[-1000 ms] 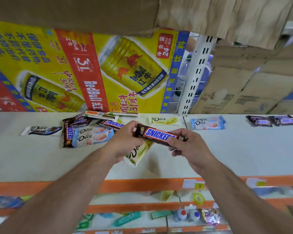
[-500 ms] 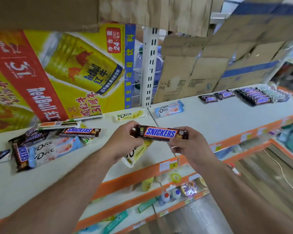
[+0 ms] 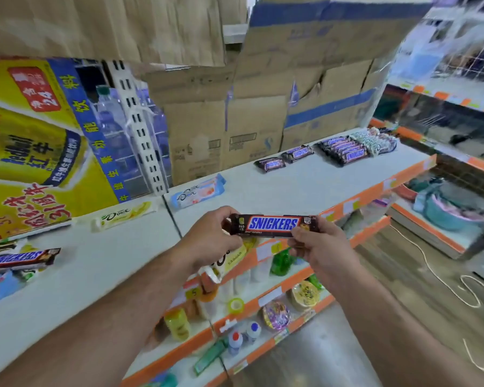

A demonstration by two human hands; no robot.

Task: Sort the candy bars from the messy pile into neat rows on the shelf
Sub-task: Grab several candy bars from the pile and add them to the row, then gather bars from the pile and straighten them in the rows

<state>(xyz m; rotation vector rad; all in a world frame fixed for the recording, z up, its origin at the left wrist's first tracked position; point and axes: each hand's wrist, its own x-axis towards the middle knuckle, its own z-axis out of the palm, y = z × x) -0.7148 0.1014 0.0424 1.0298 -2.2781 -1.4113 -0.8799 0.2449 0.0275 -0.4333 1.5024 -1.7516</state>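
While I hold it level above the front edge of the shelf (image 3: 305,188), item one is a Snickers bar (image 3: 273,225) — label up, pinched at its left end by my left hand (image 3: 207,241) and at its right end by my right hand (image 3: 323,247), thumbs and fingers closed on the wrapper, clear of the shelf board.

Sorted, far right: a row of Snickers bars (image 3: 344,150) packed side by side; just beside it, a row of pale-wrapped bars (image 3: 375,139), brand too blurred to read.

Part-placed: two single Snickers bars (image 3: 270,164) near that row but apart from it.

Unsorted: a blue Dove bar (image 3: 197,192) and a yellow Dove bar (image 3: 126,215), each lying alone toward the back; another pale Dove wrapper (image 3: 231,256) partly hidden under my left hand; the messy pile (image 3: 14,263) at far left, one more Snickers on top. I judge the job roughly midway — the held bar probably belongs with the Snickers row, well to the right.

Surface and room: white shelf board with orange edging (image 3: 375,191) carrying price tags; Red Bull poster (image 3: 39,152) and cardboard boxes (image 3: 235,121) behind; slotted white upright (image 3: 137,129) with water bottles (image 3: 109,121) behind it; lower shelves (image 3: 296,276) of small goods; wood-look floor (image 3: 430,317) with a loose white cord (image 3: 430,270).
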